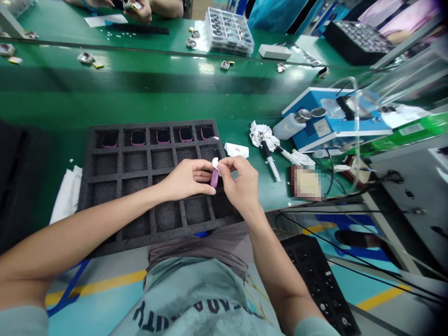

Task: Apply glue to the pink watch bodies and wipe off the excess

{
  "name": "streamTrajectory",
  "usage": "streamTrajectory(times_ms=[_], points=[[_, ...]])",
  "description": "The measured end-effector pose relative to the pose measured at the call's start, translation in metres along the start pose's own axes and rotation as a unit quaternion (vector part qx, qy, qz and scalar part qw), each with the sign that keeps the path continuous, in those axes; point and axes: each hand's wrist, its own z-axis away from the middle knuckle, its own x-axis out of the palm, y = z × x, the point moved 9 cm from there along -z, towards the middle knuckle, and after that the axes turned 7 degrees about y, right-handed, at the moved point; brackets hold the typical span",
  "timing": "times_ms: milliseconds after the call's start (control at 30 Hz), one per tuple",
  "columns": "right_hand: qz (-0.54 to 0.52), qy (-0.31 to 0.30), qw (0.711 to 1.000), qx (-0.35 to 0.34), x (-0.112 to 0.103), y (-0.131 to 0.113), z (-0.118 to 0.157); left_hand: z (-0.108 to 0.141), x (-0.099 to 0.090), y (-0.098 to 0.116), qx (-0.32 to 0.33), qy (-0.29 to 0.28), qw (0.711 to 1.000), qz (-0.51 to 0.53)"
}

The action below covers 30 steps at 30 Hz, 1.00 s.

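Observation:
My left hand [187, 179] grips a small pink case [214, 178] between thumb and fingers, above the right part of a black foam tray [121, 163]. On the case's other side, my right hand [241, 182] pinches a white wipe [215, 162] against its upper end. The tray's back row holds several pink-rimmed watch-like pieces, among them one [163, 136] near the middle. Its visible nearer compartments hold no pieces; my hands and left forearm hide some of them.
A folded white cloth [237, 150], a syringe [272, 165], a white bottle [289, 126] and a blue machine [336, 116] stand right of the tray. White paper [67, 196] lies left. Across the bench are a clear compartment box [229, 32] and another person's hands [140, 10].

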Motion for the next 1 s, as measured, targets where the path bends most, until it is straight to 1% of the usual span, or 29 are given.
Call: streamTrajectory(times_ms=[133, 233, 333, 467, 600, 733, 833, 900, 933, 1000], points=[[-0.019, 0.005, 0.999, 0.051, -0.01, -0.001, 0.012, 0.001, -0.001, -0.002, -0.015, 0.017, 1.0, 0.0], [-0.023, 0.016, 0.996, 0.081, -0.017, -0.006, 0.026, 0.002, -0.002, -0.001, 0.0, 0.031, 0.999, -0.014], [-0.02, 0.028, 0.993, 0.11, -0.019, -0.007, 0.033, 0.003, -0.002, 0.0, 0.017, 0.041, 0.999, -0.028], [-0.027, 0.032, 0.988, 0.152, -0.016, -0.002, 0.034, 0.004, -0.002, -0.001, 0.029, 0.05, 0.998, -0.039], [-0.05, 0.032, 0.979, 0.197, -0.013, 0.005, 0.03, 0.006, -0.002, 0.0, 0.057, 0.063, 0.994, -0.066], [-0.066, 0.022, 0.973, 0.219, -0.009, 0.007, 0.023, 0.009, -0.001, 0.003, 0.091, 0.068, 0.989, -0.09], [-0.079, 0.017, 0.971, 0.226, -0.002, 0.011, 0.011, 0.012, 0.001, 0.008, 0.112, 0.066, 0.986, -0.109], [-0.077, 0.017, 0.972, 0.223, 0.0, 0.016, 0.001, 0.012, 0.002, 0.011, 0.122, 0.054, 0.985, -0.108], [-0.075, 0.025, 0.973, 0.219, -0.002, 0.021, -0.004, 0.011, 0.002, 0.011, 0.123, 0.05, 0.986, -0.101], [-0.073, 0.054, 0.975, 0.203, -0.012, 0.027, -0.012, 0.006, -0.003, 0.006, 0.109, 0.052, 0.989, -0.083]])
